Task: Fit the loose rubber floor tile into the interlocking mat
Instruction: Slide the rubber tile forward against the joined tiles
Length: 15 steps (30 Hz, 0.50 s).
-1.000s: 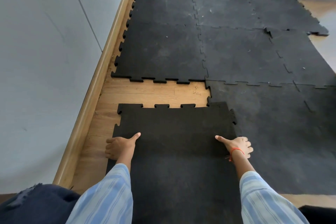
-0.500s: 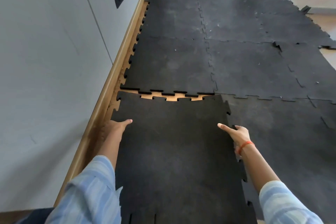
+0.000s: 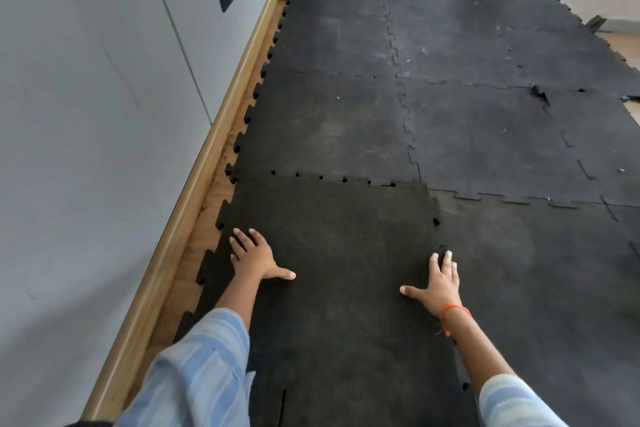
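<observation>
I see loose black toothed rubber floor tile, far teeth overlapping interlocking dark mat at 12 o'clock | left hand, right hand spread flat on it.

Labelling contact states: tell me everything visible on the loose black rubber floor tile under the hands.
The loose black rubber floor tile looks matte, speckled and darker than the interlocking mat. Toothed tabs line its edges. It lies flat beside the wooden skirting board; its far edge overlaps the mat, not seated. The left hand and right hand press flat on it.
</observation>
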Each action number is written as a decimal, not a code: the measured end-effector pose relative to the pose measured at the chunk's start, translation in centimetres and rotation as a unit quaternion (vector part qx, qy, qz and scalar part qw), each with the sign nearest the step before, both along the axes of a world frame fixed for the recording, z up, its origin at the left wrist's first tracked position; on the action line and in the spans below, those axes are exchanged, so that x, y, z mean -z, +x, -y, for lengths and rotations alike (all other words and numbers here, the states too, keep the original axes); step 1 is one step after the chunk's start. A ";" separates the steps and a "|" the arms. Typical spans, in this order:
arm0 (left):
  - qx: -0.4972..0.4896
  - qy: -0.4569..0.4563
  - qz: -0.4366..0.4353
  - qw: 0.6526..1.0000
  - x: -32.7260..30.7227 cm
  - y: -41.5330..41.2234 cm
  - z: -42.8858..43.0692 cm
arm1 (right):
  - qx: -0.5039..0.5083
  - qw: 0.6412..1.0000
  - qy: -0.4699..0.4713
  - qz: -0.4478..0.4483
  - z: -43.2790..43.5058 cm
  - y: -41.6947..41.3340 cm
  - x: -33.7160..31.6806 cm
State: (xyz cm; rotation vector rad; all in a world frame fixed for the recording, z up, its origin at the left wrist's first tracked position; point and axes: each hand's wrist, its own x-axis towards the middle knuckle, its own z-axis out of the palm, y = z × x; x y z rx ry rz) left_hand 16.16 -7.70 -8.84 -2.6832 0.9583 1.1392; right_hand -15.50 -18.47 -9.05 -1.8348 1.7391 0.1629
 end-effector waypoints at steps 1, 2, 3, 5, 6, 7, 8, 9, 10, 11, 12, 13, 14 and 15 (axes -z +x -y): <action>0.013 0.016 0.018 1.000 0.2 -0.4 0.0 | -0.006 1.000 0.005 -0.003 -0.1 -0.1 0.3; 0.018 0.026 0.029 0.999 0.2 -0.7 0.1 | -0.010 1.000 0.013 -0.007 -0.1 -0.2 0.5; 0.026 0.034 0.035 0.998 0.0 -0.9 0.3 | -0.011 1.000 0.022 -0.015 0.0 0.0 0.3; 0.062 0.044 0.033 0.997 -0.5 -1.9 0.7 | -0.015 0.999 0.029 -0.040 0.1 0.6 -0.4; 0.088 0.046 0.028 0.995 -0.7 -2.7 0.8 | -0.014 0.998 0.031 -0.054 0.1 1.0 -0.7; 0.113 0.045 0.020 0.992 -0.7 -3.6 0.8 | -0.012 0.997 0.032 -0.064 0.1 1.3 -1.0; 0.133 0.044 0.013 0.990 -0.7 -4.6 0.6 | -0.010 0.997 0.032 -0.073 0.0 1.7 -1.2; 0.148 0.044 0.007 0.988 -0.6 -5.5 0.3 | -0.011 0.996 0.031 -0.079 -0.4 2.2 -1.4; 0.157 0.044 0.003 0.987 -0.5 -6.4 -0.1 | -0.017 0.996 0.027 -0.082 -0.9 2.8 -1.4; 0.164 0.045 -0.001 0.985 -0.4 -7.2 -0.4 | -0.028 0.996 0.020 -0.081 -1.5 3.4 -1.3; 0.172 0.047 -0.001 0.984 -0.3 -8.0 -0.6 | -0.041 0.996 0.010 -0.078 -2.3 4.0 -1.0; 0.180 0.047 0.000 0.983 -0.3 -8.7 -0.9 | -0.053 0.996 -0.002 -0.076 -3.2 4.5 -0.6; 0.184 0.046 -0.002 0.982 -0.4 -9.3 -1.0 | -0.067 0.994 -0.012 -0.081 -4.0 4.8 -0.1; 0.185 0.043 -0.009 0.982 -0.6 -9.8 -1.2 | -0.082 0.993 -0.018 -0.088 -4.7 5.0 0.2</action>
